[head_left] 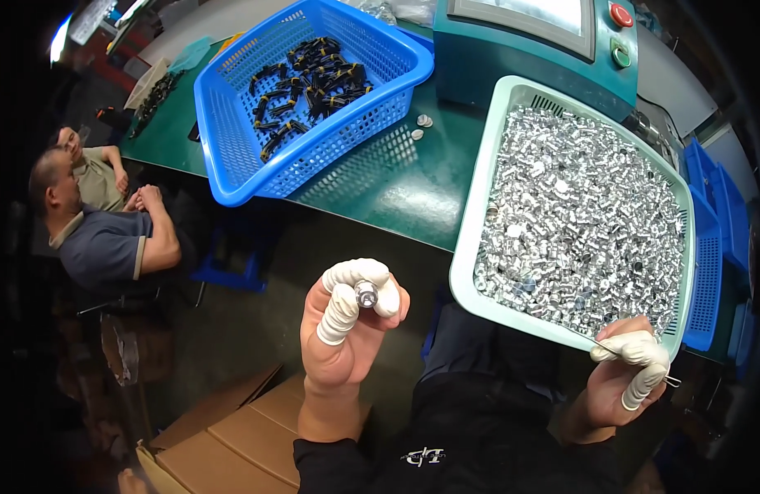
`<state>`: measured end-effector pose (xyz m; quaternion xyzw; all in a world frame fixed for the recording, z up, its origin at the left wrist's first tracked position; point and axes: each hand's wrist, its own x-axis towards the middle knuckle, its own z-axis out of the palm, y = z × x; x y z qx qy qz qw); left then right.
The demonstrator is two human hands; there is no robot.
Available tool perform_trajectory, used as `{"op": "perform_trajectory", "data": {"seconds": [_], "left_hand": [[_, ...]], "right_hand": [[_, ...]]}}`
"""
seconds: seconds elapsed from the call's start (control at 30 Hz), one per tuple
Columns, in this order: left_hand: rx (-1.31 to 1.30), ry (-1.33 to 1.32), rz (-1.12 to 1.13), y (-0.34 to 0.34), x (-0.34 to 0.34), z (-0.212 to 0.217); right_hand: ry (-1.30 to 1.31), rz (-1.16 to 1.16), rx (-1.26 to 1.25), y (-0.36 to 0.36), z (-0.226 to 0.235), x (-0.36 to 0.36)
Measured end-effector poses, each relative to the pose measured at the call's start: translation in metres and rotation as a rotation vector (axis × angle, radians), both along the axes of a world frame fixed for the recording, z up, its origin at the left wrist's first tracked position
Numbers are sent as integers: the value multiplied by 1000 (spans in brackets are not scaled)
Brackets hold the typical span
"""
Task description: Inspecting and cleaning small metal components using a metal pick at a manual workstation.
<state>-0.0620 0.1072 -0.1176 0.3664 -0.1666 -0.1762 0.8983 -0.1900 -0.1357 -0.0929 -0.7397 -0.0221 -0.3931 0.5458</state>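
Note:
My left hand [347,321] is raised in front of the table edge, with white finger cots on its thumb and fingers. Pinched between them is a small, shiny, hollow metal fitting [367,295], its round end facing up. My right hand [631,375], also in white finger cots, is by the near right corner of a pale green basket [470,247]. Its fingers close around a thin metal tool [673,381] with a looped wire-like end; a slim tip sticks out toward the basket. Heaped in that basket are a great many small silvery metal fittings [577,214].
A blue basket [347,128] with bundled black parts stands on the green table [388,193]. Several small round pieces [421,123] lie beside it. Behind is a teal machine [536,66] with a screen and buttons. Cardboard [248,436] lies lower left; two people sit at left.

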Motion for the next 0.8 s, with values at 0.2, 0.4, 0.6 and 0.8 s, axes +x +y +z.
{"op": "perform_trajectory", "data": {"seconds": [0.2,0.4,0.6,0.8], "left_hand": [[20,-12,16,-2,3,4],[58,-5,77,-5,1,6],[66,-14,68,-14,-5,10],[107,-2,36,-25,-6,11]], "right_hand": [[22,12,22,-6,-6,7],[12,14,18,-6,-5,14],[-73,111,-14,6,4,20],[-106,313,87,22,21,29]]}}
